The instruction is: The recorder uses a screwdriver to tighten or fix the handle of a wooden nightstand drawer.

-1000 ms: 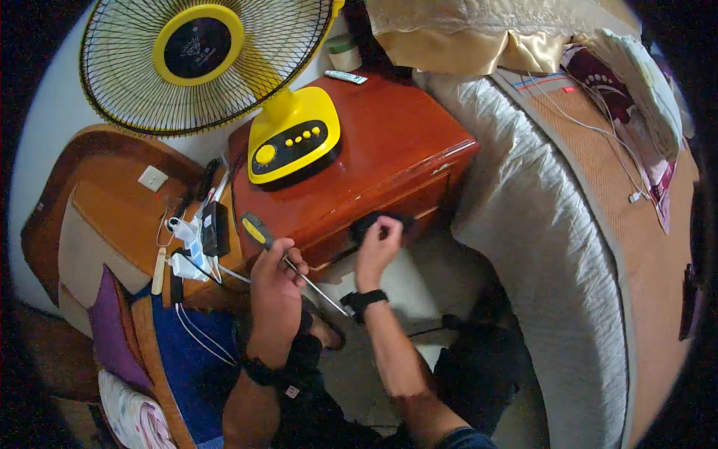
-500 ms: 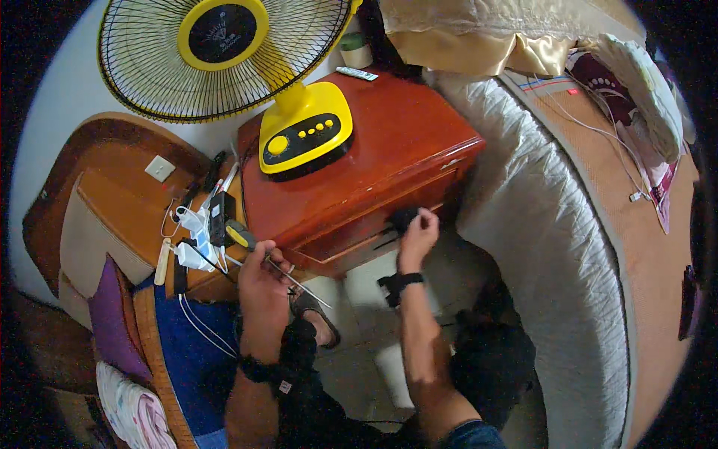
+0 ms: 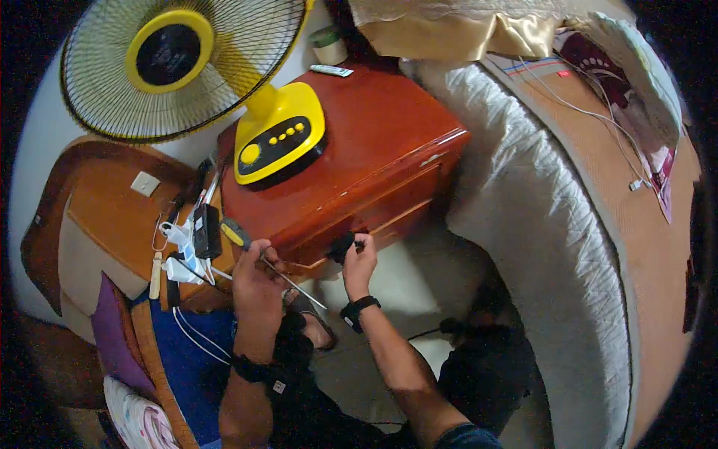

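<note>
One screwdriver (image 3: 235,234) was held aslant by the curled left hand (image 3: 254,286), left of frame centre; one black object (image 3: 341,248) was pinched by the right hand (image 3: 360,266), mid-frame.

Slanted screwdriver (image 3: 236,234); black item (image 3: 341,248), shape unclear.

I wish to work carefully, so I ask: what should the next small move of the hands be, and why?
I would perhaps tilt the screwdriver so its tip aims at the black piece. The left hand grips the screwdriver, but the tip is free, lower in the picture than that piece; the right hand holds the piece, so only the screwdriver need move.
</note>
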Demonstrator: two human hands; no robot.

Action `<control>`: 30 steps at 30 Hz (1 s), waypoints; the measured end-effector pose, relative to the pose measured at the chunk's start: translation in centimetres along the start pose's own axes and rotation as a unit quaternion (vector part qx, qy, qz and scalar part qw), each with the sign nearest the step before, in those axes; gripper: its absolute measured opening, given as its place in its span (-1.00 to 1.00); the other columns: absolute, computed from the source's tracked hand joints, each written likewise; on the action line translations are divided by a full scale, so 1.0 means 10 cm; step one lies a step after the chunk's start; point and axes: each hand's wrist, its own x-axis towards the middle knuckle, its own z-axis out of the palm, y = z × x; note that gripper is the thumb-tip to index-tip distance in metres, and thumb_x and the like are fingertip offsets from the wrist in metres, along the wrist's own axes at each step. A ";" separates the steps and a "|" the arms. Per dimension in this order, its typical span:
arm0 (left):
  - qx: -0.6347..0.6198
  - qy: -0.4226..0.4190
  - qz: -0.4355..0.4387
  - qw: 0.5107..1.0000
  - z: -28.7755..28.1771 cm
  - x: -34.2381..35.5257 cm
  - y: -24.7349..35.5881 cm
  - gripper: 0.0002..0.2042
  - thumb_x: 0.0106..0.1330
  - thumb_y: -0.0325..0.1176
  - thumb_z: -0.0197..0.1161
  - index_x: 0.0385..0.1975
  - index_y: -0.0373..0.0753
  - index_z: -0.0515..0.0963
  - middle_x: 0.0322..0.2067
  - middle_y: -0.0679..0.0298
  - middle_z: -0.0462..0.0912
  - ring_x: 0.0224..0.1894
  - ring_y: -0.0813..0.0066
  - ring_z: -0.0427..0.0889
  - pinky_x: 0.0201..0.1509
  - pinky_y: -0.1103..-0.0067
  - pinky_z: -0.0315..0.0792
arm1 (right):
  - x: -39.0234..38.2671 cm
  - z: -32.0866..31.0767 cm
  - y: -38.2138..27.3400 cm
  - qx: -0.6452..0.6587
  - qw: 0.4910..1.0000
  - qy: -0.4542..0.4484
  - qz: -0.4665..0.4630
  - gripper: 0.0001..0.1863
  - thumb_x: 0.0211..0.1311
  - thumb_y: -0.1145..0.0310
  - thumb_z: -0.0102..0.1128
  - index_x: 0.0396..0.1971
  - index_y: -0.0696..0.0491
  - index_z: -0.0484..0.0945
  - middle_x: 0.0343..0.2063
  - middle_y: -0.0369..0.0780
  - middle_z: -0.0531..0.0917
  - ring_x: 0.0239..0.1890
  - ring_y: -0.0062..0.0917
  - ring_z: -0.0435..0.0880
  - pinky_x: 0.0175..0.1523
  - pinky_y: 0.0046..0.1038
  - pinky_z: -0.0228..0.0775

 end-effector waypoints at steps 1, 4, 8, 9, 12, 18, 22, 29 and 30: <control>0.005 -0.001 -0.010 1.000 -0.03 0.02 0.00 -0.86 0.41 -0.30 0.15 -0.20 -0.21 0.54 -0.39 0.37 0.61 -0.33 0.56 0.57 -0.28 0.61 0.46 | 0.03 -0.05 0.00 0.008 1.000 -0.008 -0.004 -0.88 0.15 0.59 0.12 -0.29 0.15 0.48 -0.32 -0.13 0.57 -0.23 -0.32 0.56 -0.04 -0.35 0.40; 0.032 0.010 -0.024 0.999 -0.09 0.08 -0.03 -0.85 0.42 -0.24 0.14 -0.20 -0.16 0.55 -0.39 0.40 0.61 -0.36 0.56 0.55 -0.29 0.62 0.44 | 0.44 -0.21 0.07 0.015 0.996 0.085 -0.020 -0.89 0.20 0.57 0.09 -0.27 0.16 0.51 -0.28 -0.14 0.62 -0.18 -0.36 0.58 0.02 -0.38 0.41; 0.075 0.014 -0.003 0.997 -0.06 0.13 -0.06 -0.84 0.42 -0.20 0.15 -0.20 -0.11 0.55 -0.41 0.43 0.59 -0.38 0.57 0.54 -0.32 0.65 0.39 | 1.41 -0.65 0.09 0.032 0.974 0.224 -0.018 -0.82 0.22 0.52 0.09 -0.21 0.24 0.55 -0.22 -0.09 0.67 -0.13 -0.33 0.60 0.09 -0.37 0.39; 0.082 0.014 0.005 0.997 -0.11 0.13 -0.05 -0.84 0.41 -0.20 0.15 -0.19 -0.10 0.55 -0.41 0.43 0.59 -0.38 0.57 0.54 -0.33 0.65 0.39 | 1.56 -0.73 0.06 -0.004 0.970 0.243 -0.021 -0.80 0.23 0.48 0.10 -0.22 0.27 0.56 -0.21 -0.06 0.68 -0.16 -0.31 0.62 0.08 -0.35 0.40; 0.058 0.066 -0.032 0.996 -0.28 0.09 0.09 -0.85 0.41 -0.21 0.15 -0.20 -0.11 0.55 -0.43 0.44 0.58 -0.39 0.56 0.53 -0.33 0.64 0.39 | 1.59 -0.73 -0.12 0.099 0.981 0.163 0.038 -0.79 0.22 0.50 0.10 -0.21 0.28 0.57 -0.26 -0.09 0.68 -0.22 -0.35 0.62 0.02 -0.34 0.42; 0.049 0.034 -0.013 0.998 -0.12 0.11 0.02 -0.84 0.40 -0.23 0.14 -0.21 -0.15 0.54 -0.44 0.40 0.53 -0.41 0.55 0.48 -0.32 0.60 0.31 | 1.29 -0.61 0.39 0.039 0.984 0.175 0.022 -0.84 0.19 0.55 0.10 -0.22 0.22 0.52 -0.30 -0.18 0.62 -0.24 -0.47 0.56 -0.01 -0.43 0.41; 0.038 0.025 -0.011 0.999 -0.16 0.04 0.12 -0.84 0.40 -0.24 0.16 -0.22 -0.16 0.55 -0.42 0.40 0.55 -0.37 0.55 0.50 -0.32 0.60 0.35 | 0.75 -0.31 0.42 0.082 0.988 0.126 0.041 -0.80 0.19 0.58 0.08 -0.17 0.16 0.51 -0.26 -0.20 0.61 -0.21 -0.50 0.55 -0.01 -0.47 0.40; -0.018 0.007 0.003 1.000 -0.30 -0.03 0.16 -0.87 0.39 -0.29 0.20 -0.23 -0.19 0.57 -0.35 0.35 0.63 -0.32 0.54 0.57 -0.24 0.61 0.49 | -0.18 0.17 0.33 -0.016 0.996 0.075 0.044 -0.86 0.19 0.58 0.10 -0.23 0.17 0.51 -0.33 -0.22 0.60 -0.27 -0.52 0.56 -0.06 -0.48 0.41; -0.024 0.000 -0.008 1.000 -0.28 -0.03 0.17 -0.87 0.39 -0.30 0.20 -0.23 -0.20 0.57 -0.35 0.34 0.63 -0.32 0.54 0.58 -0.22 0.61 0.50 | -0.25 0.23 0.41 0.013 0.997 0.065 0.042 -0.85 0.17 0.59 0.10 -0.23 0.17 0.51 -0.35 -0.20 0.61 -0.27 -0.51 0.57 -0.05 -0.48 0.41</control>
